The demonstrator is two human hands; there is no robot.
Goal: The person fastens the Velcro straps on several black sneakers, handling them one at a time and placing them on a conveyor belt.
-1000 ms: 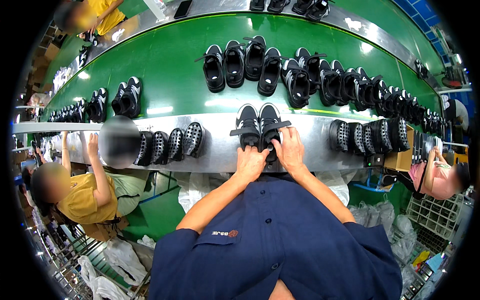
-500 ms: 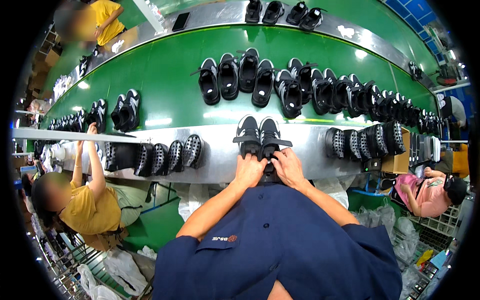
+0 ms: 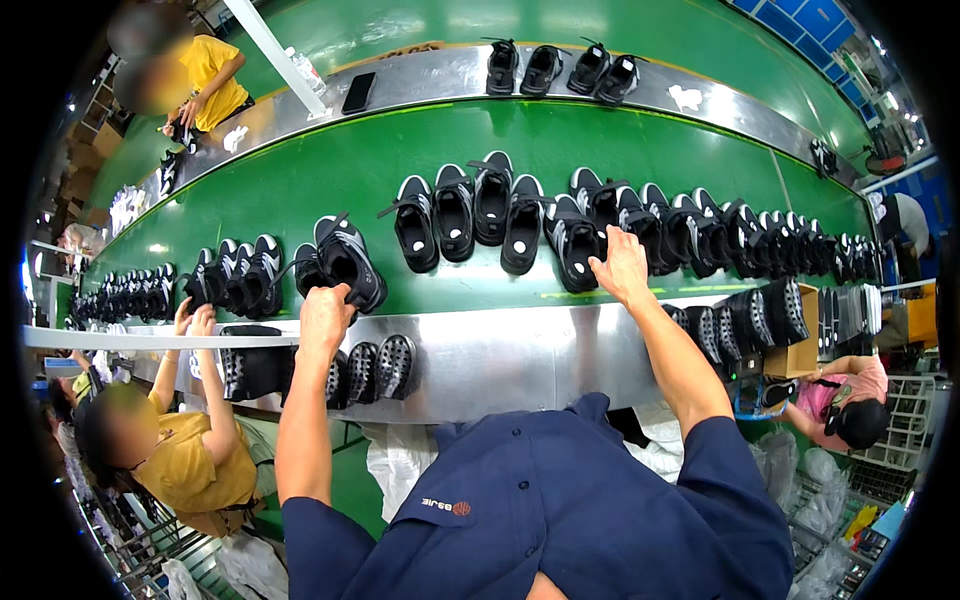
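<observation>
- Green belt [image 3: 420, 140] runs beyond a steel table [image 3: 480, 360], carrying rows of black sneakers [image 3: 523, 225].
- Left hand [image 3: 327, 315]: fingers grasp a strapped pair [image 3: 350, 265] by the heels, at the belt's near edge.
- Right hand [image 3: 624, 265]: fingers beside a black shoe [image 3: 572, 240]; cannot tell whether they grip.

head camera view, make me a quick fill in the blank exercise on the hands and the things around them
The person's bare left hand touches a pair of black-and-white strapped shoes on the shiny, ____-coloured surface.
The person's bare ____ hand is at another black-and-white strapped shoe.
On the far grey metal ledge, a flat black rectangular ____ lies left of four black shoes.

Missing words: green; right; phone.
</observation>
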